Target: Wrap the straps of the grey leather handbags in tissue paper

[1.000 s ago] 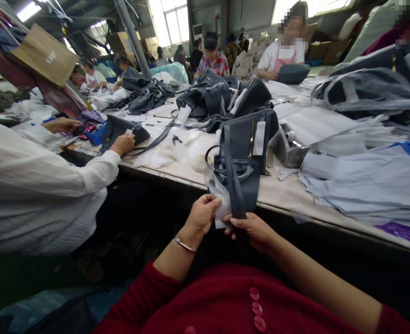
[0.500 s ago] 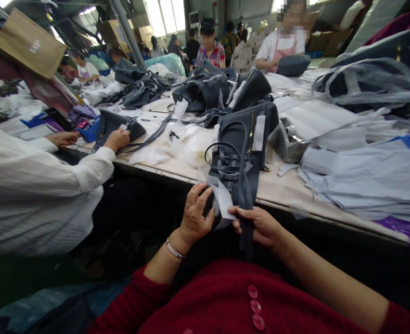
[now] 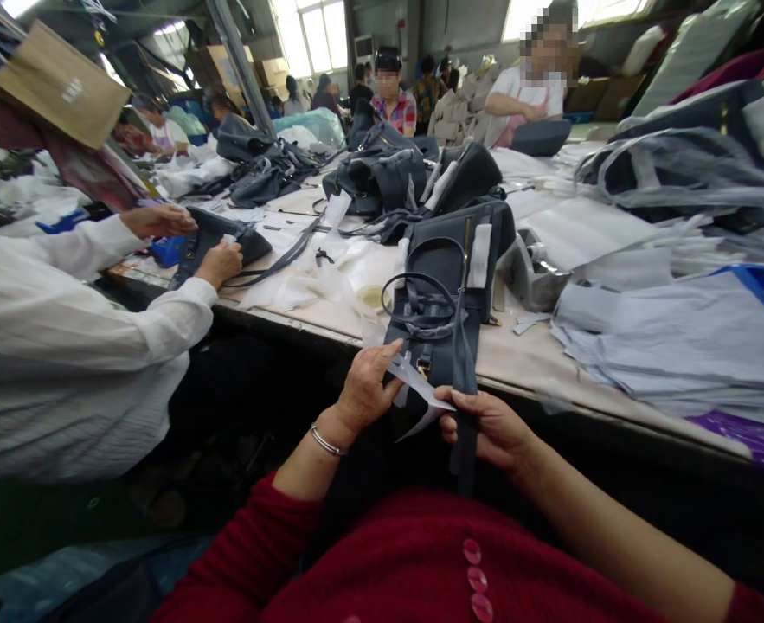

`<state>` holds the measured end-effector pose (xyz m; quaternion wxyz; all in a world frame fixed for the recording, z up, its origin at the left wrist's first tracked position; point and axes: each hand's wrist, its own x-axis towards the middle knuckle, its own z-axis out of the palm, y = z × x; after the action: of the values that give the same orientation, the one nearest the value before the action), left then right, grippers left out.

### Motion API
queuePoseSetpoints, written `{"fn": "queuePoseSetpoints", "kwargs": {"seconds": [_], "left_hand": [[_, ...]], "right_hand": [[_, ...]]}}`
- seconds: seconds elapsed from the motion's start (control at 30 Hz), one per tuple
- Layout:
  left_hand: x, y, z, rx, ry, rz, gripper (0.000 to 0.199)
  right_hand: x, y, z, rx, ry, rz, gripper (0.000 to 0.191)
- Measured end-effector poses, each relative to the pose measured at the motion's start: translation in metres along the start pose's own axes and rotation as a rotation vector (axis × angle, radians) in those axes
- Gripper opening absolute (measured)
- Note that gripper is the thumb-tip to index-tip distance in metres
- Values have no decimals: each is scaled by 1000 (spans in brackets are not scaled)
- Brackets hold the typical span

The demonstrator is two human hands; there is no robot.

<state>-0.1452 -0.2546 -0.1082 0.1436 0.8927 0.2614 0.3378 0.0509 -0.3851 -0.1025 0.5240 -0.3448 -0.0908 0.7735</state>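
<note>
A dark blue-grey leather bag (image 3: 445,227) with a gold zip lies at the table's front edge, its lower part reaching over toward me. Its strap (image 3: 463,359) loops across it and hangs down past the edge. My right hand (image 3: 489,424) is closed on this strap, with thumb and fingertips also pinching one end of a thin white paper strip (image 3: 414,376). My left hand (image 3: 369,385) is closed on the strip's other part, beside the bag's buckle (image 3: 424,365). The left fingertips are partly hidden.
Left of me a co-worker in a white sleeve (image 3: 167,324) handles another dark bag (image 3: 216,242). More dark bags (image 3: 382,169) are heaped behind mine. To the right stand a grey tape dispenser (image 3: 537,272) and a stack of white paper sheets (image 3: 673,333). A tape roll (image 3: 374,298) lies left.
The white strip has turned and now stretches narrower between my hands, uncovering the buckle. My right hand has shifted slightly right. The co-worker's far hand has risen to their bag.
</note>
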Motion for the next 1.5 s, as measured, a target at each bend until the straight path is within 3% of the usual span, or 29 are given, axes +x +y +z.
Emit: {"fn": "queuePoseSetpoints", "kwargs": {"seconds": [0.2, 0.37, 0.6, 0.7, 0.83, 1.03, 1.37, 1.5], "left_hand": [[8, -1, -6, 21, -53, 11, 51], [7, 2, -7, -105, -37, -32, 26], [6, 2, -19, -301, -195, 53, 11], [6, 1, -23, -312, -191, 45, 8], [5, -1, -27, -315, -127, -12, 7], [7, -1, -32, -279, -250, 75, 5], [3, 0, -20, -135, -246, 85, 13], [1, 4, -13, -186, -285, -45, 14]], "right_hand": [[0, 4, 2, 29, -27, -3, 27], [-3, 1, 1, 76, -39, -51, 25], [-5, -4, -5, 147, -85, -97, 15], [-4, -3, -5, 165, -95, -110, 14], [-5, -3, -7, 153, -92, -134, 14], [-6, -3, -9, 142, -71, -138, 19], [-5, 1, -9, 131, -53, -120, 19], [-7, -3, -9, 122, 13, -177, 17]]}}
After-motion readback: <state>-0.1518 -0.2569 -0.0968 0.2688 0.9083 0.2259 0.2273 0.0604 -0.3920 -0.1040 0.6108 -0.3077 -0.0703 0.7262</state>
